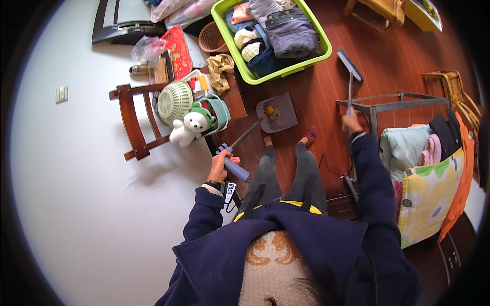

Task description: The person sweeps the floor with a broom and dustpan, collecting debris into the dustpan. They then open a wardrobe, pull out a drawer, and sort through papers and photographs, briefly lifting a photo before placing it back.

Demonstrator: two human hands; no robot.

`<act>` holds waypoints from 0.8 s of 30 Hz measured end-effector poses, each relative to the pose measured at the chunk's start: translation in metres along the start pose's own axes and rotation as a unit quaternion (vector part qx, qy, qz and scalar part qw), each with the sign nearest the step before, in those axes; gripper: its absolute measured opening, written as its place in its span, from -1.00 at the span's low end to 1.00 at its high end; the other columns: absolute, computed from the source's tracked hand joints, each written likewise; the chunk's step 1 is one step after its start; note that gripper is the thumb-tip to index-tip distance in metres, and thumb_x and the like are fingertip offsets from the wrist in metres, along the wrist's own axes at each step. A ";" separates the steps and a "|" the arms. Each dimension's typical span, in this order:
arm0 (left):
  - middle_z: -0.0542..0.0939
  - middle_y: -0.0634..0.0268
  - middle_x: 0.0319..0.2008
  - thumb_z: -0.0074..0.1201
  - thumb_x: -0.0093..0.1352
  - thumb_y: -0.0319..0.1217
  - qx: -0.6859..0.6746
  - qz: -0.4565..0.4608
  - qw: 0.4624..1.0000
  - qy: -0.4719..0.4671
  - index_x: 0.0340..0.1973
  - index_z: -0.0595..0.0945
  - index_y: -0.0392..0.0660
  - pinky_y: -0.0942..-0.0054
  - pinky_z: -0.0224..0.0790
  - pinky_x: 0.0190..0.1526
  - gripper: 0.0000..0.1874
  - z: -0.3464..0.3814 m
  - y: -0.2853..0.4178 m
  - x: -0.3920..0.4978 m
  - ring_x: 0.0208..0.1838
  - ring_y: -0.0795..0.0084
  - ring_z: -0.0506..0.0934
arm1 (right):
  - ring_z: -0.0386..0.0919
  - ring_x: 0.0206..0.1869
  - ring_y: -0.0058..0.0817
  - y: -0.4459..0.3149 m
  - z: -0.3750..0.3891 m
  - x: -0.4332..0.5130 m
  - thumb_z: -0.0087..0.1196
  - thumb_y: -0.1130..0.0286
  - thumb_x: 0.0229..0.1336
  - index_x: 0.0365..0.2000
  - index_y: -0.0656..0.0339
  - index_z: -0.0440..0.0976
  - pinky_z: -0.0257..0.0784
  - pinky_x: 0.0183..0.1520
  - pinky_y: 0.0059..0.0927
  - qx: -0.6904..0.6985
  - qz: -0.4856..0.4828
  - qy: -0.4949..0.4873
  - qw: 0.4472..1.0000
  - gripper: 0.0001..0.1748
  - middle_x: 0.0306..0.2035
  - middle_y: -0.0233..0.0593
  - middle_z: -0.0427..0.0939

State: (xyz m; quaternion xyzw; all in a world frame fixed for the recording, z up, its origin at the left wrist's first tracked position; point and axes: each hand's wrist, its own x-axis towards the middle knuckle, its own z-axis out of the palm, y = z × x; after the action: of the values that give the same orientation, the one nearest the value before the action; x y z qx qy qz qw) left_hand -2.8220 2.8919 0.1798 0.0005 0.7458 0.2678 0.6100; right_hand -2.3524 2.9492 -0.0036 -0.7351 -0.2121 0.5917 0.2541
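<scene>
My left hand grips the blue-grey handle of a long-handled dustpan. The pan rests on the reddish wood floor just in front of my feet, with a small orange round thing and some light debris in it. My right hand is closed around the handle of a broom, whose grey head with dark bristles is at the floor ahead and to the right, apart from the dustpan.
A green tub of folded clothes stands ahead. At left are a wooden chair with a plush toy, a colander and a basket. A metal frame, bedding and bamboo chairs are at right.
</scene>
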 end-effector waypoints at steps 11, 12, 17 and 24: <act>0.53 -0.11 -0.44 -0.05 0.15 -0.41 -0.123 -0.017 0.992 0.037 -0.18 0.31 -0.32 0.12 0.49 -0.28 -0.63 -0.032 -0.061 -0.008 -0.45 0.13 0.55 | 0.39 -0.73 -0.39 0.074 -0.022 -0.164 -0.12 0.56 -0.06 0.27 -0.04 -0.10 0.29 -0.70 -0.34 -0.195 0.086 -0.144 0.966 -0.17 -0.48 -0.07 0.46; 0.53 -0.10 -0.44 -0.05 0.15 -0.41 -0.132 -0.021 0.990 0.038 -0.17 0.30 -0.30 0.11 0.48 -0.27 -0.63 -0.039 -0.065 -0.009 -0.45 0.13 0.55 | 0.27 -0.78 -0.54 0.061 -0.033 -0.167 -0.14 0.61 -0.05 0.27 0.02 -0.10 0.18 -0.76 -0.43 -0.132 0.108 -0.148 0.974 -0.18 -0.61 -0.25 0.36; 0.53 -0.11 -0.44 -0.06 0.16 -0.40 -0.157 -0.011 0.986 0.060 -0.16 0.30 -0.27 0.11 0.47 -0.22 -0.63 -0.070 -0.086 -0.012 -0.42 0.11 0.56 | 0.24 -0.75 -0.53 0.029 -0.039 -0.162 -0.17 0.61 -0.05 0.27 0.03 -0.11 0.16 -0.73 -0.42 -0.165 0.009 -0.155 0.974 -0.18 -0.66 -0.29 0.31; 0.50 -0.16 -0.41 -0.06 0.16 -0.42 -0.185 -0.007 0.982 0.045 -0.09 0.25 -0.27 0.01 0.44 -0.19 -0.58 -0.102 -0.106 -0.005 -0.39 0.02 0.54 | 0.43 -0.58 -0.33 0.083 0.012 -0.142 -0.18 0.58 -0.01 0.27 -0.20 -0.09 0.31 -0.56 -0.30 -0.312 0.048 -0.144 0.938 -0.19 -0.40 -0.02 0.45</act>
State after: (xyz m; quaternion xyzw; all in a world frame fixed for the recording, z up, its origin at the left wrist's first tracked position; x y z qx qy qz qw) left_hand -2.8788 2.7587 0.1531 -0.1296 0.7102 0.3971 0.5667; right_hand -2.3926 2.7989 0.0509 -0.6936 -0.3848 0.6070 -0.0500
